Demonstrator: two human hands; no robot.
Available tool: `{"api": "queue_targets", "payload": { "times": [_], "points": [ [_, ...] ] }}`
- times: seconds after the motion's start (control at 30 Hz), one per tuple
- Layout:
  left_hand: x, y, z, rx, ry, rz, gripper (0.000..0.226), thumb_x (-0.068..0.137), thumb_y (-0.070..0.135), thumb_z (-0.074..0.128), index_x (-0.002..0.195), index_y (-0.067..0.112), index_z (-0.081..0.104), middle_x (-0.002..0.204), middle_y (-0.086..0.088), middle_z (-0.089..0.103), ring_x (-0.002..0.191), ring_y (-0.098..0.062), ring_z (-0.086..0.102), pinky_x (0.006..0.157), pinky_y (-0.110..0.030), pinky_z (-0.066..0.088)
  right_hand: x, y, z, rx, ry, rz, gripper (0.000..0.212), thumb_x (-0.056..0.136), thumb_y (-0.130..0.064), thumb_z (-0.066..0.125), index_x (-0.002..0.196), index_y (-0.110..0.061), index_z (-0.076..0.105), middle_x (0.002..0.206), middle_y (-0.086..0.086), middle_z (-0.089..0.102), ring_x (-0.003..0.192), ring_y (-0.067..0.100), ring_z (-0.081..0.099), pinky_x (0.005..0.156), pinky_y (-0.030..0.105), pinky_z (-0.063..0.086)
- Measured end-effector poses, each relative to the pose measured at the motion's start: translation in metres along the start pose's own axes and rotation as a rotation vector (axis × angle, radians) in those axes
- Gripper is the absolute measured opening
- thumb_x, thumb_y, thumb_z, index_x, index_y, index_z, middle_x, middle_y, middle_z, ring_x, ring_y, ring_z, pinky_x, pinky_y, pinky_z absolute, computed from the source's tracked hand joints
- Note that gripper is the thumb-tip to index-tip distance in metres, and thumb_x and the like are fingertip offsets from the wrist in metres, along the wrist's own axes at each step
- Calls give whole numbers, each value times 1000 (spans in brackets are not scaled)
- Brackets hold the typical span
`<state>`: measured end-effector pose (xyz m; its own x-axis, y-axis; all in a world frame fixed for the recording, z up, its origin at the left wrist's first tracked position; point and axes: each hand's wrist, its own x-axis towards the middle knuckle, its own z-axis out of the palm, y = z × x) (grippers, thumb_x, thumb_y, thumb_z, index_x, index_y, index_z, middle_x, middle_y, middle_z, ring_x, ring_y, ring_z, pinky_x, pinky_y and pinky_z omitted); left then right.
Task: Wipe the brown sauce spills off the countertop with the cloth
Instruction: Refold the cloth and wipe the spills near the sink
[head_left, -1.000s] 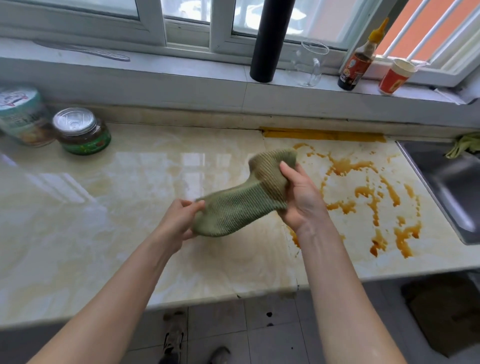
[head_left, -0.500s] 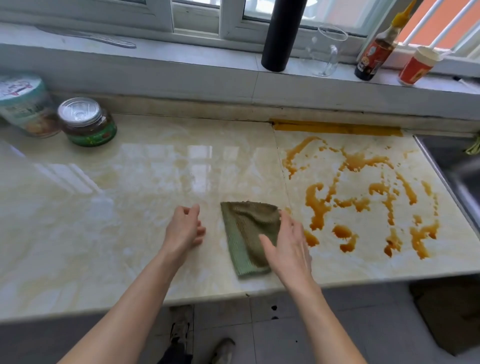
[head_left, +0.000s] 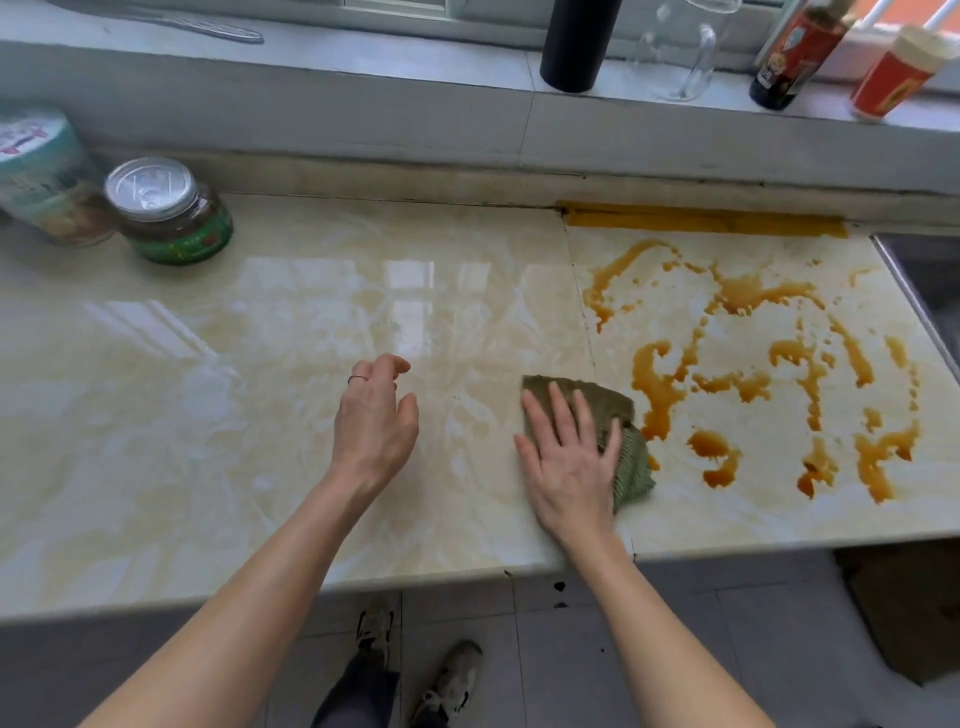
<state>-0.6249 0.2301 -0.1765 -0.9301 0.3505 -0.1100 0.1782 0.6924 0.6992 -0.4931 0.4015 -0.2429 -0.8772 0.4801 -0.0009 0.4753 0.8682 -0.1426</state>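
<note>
A folded green cloth (head_left: 626, 447) lies flat on the cream marble countertop (head_left: 260, 364), near its front edge. My right hand (head_left: 569, 457) presses on the cloth with straight, spread fingers. The cloth's right edge touches the nearest streak of the brown sauce spills (head_left: 753, 374), which spread over the right part of the counter up to the sink. My left hand (head_left: 376, 421) hovers over the bare counter to the left of the cloth, fingers loosely curled, holding nothing.
A glass jar (head_left: 169, 210) and a round tin (head_left: 44, 176) stand at the back left. On the window ledge are a black cylinder (head_left: 576, 44), a glass mug (head_left: 675, 52), a sauce bottle (head_left: 792, 57) and a red cup (head_left: 896, 75). The sink edge (head_left: 914, 306) is at far right.
The cloth, first held up between both hands, was laid on the counter. My left hand let go and my right hand now presses flat on it, slid right against the sauce.
</note>
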Motion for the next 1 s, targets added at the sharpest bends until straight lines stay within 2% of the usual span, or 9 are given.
{"api": "queue_targets", "payload": {
  "times": [0.07,0.17,0.27,0.4,0.5,0.6,0.73,0.9,1.0],
  "points": [
    [2,-2,0,28,13,11,34,89,6,48,123,10,51,125,-12,50,105,-26,57,89,-41,49,-11,-22,1,32,43,80,57,98,-55,15,151,-36,26,161,-4,18,149,22,13,114,60,1],
    [6,6,6,30,-1,37,34,89,5,47,122,9,51,126,-12,49,106,-27,56,89,-40,48,-37,-74,8,91,-1,-154,57,96,-46,25,151,-32,27,161,-2,20,149,22,12,113,63,6],
    [8,18,12,37,-30,59,37,89,4,46,126,10,49,131,-11,47,112,-28,54,93,-39,46,-34,-56,5,110,-51,-339,62,88,-34,38,149,-31,29,160,-8,21,149,14,10,114,61,14],
    [9,18,17,140,-138,112,51,90,0,41,140,10,39,146,-9,35,129,-27,43,103,-36,38,-23,2,1,43,47,-46,57,90,-32,34,148,-31,36,159,-10,23,148,14,17,114,61,15],
    [6,14,26,197,-223,123,63,88,-3,36,148,16,27,157,-6,18,141,-25,29,111,-38,34,-37,-27,3,29,83,65,60,90,-35,34,150,-29,33,159,-5,24,148,20,17,114,62,11],
    [1,12,36,231,-240,117,73,86,-5,37,151,21,16,160,-3,7,144,-24,21,113,-38,32,-59,-64,9,48,36,-198,62,89,-35,43,150,-28,34,160,-5,23,149,21,14,114,62,12],
    [-5,2,41,356,-259,156,72,88,-1,39,152,12,9,160,-6,2,147,-23,9,120,-33,15,-53,-11,3,30,-16,-454,57,92,-35,44,149,-35,35,158,-11,28,148,14,18,115,58,17],
    [-11,1,44,435,-265,204,72,89,-1,37,152,7,2,160,-10,-5,148,-22,0,121,-30,6,-21,28,-3,56,38,31,56,92,-36,29,148,-37,33,158,-10,26,147,16,20,115,61,13],
    [-10,1,47,460,-256,217,70,91,3,37,152,7,3,160,-11,-5,148,-22,0,120,-30,5,-40,-20,3,32,35,-81,61,90,-38,33,151,-34,27,160,-6,20,148,20,15,115,61,8]
  ]
}}
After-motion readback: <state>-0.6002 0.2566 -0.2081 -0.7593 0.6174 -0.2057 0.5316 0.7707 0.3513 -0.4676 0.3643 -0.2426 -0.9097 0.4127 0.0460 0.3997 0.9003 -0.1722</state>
